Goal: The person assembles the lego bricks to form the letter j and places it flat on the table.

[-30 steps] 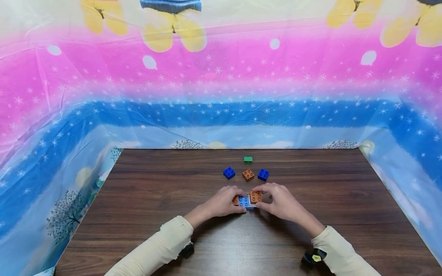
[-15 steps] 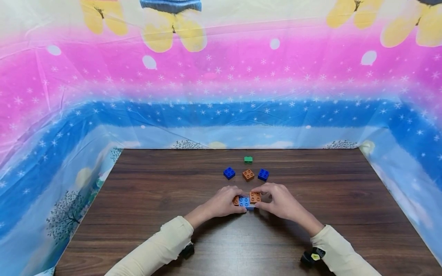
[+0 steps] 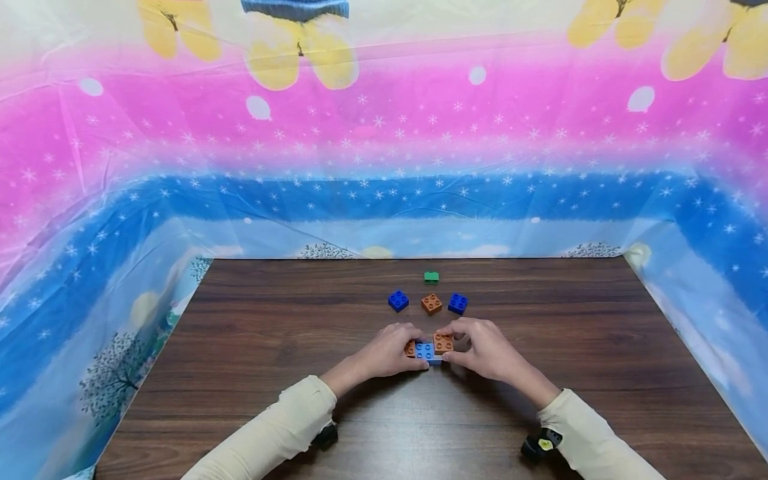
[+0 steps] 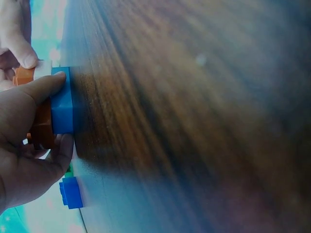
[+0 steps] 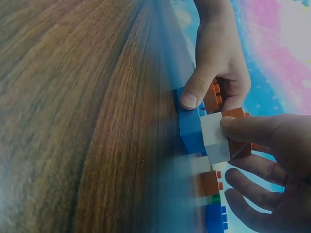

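On the table in the head view, my left hand (image 3: pixel 387 351) grips a light blue toy brick (image 3: pixel 425 351), thumb at its near side and fingers behind. An orange brick (image 3: pixel 411 349) sits on that brick's left end, partly covered by the hand. My right hand (image 3: pixel 487 351) pinches another orange brick (image 3: pixel 443 343) stacked on a white brick (image 5: pixel 215 141), its thumb reaching across both. In the right wrist view this white brick lies against the studded top of the blue one at its right end. Whether it is fully pressed down, I cannot tell.
Beyond the hands lie a dark blue brick (image 3: pixel 398 301), an orange brick (image 3: pixel 431 304) and a second dark blue brick (image 3: pixel 458 304) in a row. Farther back stands a green brick (image 3: pixel 431 277). A printed cloth (image 3: pixel 384 193) hangs along the table's back edge.
The right hand's orange and white bricks have shifted very slightly left and down onto the light blue brick. My left hand stays in place.
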Tool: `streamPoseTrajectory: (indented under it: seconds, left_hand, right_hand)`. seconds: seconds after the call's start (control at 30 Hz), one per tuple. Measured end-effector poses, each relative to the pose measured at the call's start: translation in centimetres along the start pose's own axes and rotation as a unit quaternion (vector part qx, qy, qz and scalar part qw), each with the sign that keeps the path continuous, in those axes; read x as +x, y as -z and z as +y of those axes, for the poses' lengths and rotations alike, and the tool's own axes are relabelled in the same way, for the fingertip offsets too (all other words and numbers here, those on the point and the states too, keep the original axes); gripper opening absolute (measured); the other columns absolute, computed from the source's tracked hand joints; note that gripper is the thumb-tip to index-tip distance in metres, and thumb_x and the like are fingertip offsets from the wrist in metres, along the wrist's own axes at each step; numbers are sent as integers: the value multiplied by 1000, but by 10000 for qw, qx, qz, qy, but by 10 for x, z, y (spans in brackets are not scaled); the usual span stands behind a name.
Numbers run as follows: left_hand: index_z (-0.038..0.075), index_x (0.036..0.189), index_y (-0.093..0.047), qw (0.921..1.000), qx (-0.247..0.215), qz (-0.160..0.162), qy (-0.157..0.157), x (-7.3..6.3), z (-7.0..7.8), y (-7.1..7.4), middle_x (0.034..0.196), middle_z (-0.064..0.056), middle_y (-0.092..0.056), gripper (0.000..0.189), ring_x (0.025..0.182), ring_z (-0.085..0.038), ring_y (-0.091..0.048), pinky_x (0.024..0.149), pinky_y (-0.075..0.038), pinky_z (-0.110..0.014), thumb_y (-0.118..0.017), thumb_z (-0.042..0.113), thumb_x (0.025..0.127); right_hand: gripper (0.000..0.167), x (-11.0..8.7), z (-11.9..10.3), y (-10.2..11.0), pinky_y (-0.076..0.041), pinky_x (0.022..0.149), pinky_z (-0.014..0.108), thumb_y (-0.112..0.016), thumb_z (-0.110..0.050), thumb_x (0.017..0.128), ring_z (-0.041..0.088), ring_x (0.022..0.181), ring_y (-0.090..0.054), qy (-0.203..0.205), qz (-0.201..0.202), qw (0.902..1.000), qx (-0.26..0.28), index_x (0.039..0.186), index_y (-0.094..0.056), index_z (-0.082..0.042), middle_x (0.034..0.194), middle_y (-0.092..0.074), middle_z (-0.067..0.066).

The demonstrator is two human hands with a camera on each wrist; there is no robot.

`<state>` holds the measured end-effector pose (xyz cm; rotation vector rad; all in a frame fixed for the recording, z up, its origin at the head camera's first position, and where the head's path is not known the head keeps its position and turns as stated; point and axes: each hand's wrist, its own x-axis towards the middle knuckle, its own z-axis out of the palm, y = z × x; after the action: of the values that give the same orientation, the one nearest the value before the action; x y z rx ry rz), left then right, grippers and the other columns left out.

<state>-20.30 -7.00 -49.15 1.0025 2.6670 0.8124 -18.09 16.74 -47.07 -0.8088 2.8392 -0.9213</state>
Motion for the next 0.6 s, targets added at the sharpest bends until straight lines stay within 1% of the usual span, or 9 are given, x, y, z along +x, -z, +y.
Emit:
streamPoseTrajectory:
  seconds: [0.13,0.27,0.47,0.6]
  left_hand:
    - [11,126,-72,10000,-25,6,-18,0,0,0,104,1,-69,43,80,-5,-52,68,-42,-22,-82,31,89]
    - [11,125,-72,10000,9,6,11,-1,1,-1,103,2,-68,44,80,-6,-51,68,-41,-23,-82,32,89]
    - [10,125,-72,10000,-3,-13,2,0,1,-1,102,1,-68,44,80,-6,-51,68,-41,-22,-82,31,88]
    - [10,124,-72,10000,-2,-8,-18,1,0,0,101,2,-68,43,79,-6,-51,67,-42,-22,-83,30,88]
  right_hand:
    - [35,0,-1,-3,-54,73,34,-85,-24,86,11,85,-66,-3,143,9994,-312,119,-75,-17,104,-71,-3]
    - [36,-1,-2,-7,-54,74,36,-86,-25,84,13,88,-66,-8,272,9979,-588,118,-76,-18,104,-72,-4]
    - [35,-1,1,-8,-54,71,34,-86,-25,84,14,88,-66,-41,268,9986,-447,117,-75,-18,102,-72,-4]
    - [36,0,1,-8,-54,71,36,-86,-24,84,13,87,-66,-139,248,9990,-334,117,-75,-19,102,-72,-4]
